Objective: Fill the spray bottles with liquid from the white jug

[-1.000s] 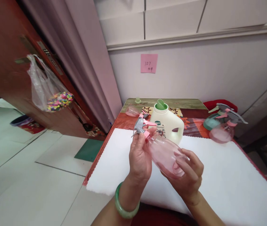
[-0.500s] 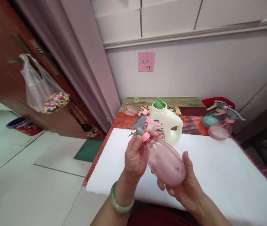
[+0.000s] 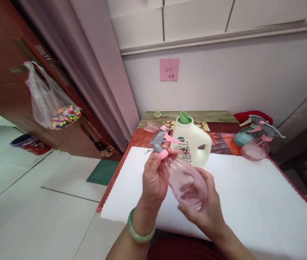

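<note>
I hold a clear pink spray bottle (image 3: 186, 181) tilted above the white cloth (image 3: 250, 206). My left hand (image 3: 154, 178), with a green bangle on the wrist, is closed around the bottle's neck at the pink collar under the grey and pink trigger head (image 3: 159, 140). My right hand (image 3: 206, 209) cups the bottle's rounded bottom from below, fingers wrapped on it. Behind the bottle stands a cream detergent jug (image 3: 193, 144) with a green spout.
Two more spray bottles, a teal spray bottle (image 3: 244, 135) and a pink spray bottle (image 3: 254, 150), stand at the table's back right. A small pink bottle body (image 3: 151, 126) and a green cap (image 3: 157, 114) lie at the back left. A plastic bag of beads (image 3: 53, 108) hangs on the door.
The bottle has turned in my hands. My right hand shifted from gripping over the body to cupping its bottom, and the trigger head moved slightly left.
</note>
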The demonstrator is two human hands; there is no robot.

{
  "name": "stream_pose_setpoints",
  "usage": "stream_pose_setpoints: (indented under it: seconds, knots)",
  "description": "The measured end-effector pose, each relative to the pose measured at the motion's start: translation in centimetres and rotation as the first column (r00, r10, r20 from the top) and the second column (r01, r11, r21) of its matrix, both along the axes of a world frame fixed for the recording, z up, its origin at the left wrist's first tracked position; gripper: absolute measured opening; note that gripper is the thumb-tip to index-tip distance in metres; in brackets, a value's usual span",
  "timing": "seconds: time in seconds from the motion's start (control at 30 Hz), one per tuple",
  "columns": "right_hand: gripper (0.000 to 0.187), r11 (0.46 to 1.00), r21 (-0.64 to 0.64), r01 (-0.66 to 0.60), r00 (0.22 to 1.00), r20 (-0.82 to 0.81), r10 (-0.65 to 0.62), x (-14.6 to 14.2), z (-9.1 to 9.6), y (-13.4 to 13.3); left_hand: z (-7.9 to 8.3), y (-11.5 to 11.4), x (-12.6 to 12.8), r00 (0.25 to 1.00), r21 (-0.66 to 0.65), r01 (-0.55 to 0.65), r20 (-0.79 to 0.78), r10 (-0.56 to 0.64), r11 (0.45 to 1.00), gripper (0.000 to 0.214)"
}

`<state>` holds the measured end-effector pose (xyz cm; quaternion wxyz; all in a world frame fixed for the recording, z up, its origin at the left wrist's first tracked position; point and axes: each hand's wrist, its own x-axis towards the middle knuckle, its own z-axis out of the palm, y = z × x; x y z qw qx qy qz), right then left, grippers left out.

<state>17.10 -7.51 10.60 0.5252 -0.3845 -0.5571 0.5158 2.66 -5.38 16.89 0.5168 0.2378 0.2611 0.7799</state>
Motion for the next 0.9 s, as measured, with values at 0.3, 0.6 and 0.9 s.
stream_pose_setpoints:
  seconds: [0.3, 0.6, 0.9]
  knots:
    - [0.098, 0.654, -0.515, -0.555, 0.815, -0.495, 0.302, -0.2, 1.2, 0.7, -0.7, 0.0, -0.8, 0.996, -0.006, -0.072, -0.049, 0.072, 0.997, 0.024]
    - [0.100, 0.990, 0.098, -0.097, 0.989, 0.125, 0.085, -0.2, -1.0, 0.6, -0.6, -0.5, -2.0, 0.992, 0.023, -0.026, -0.125, 0.029, 0.999, 0.026]
    - [0.088, 0.892, -0.276, -0.358, 0.916, -0.288, 0.279, -2.2, -1.8, 0.0, -1.4, -0.9, -2.1, 0.978, -0.097, -0.104, -0.190, 0.084, 0.990, 0.036]
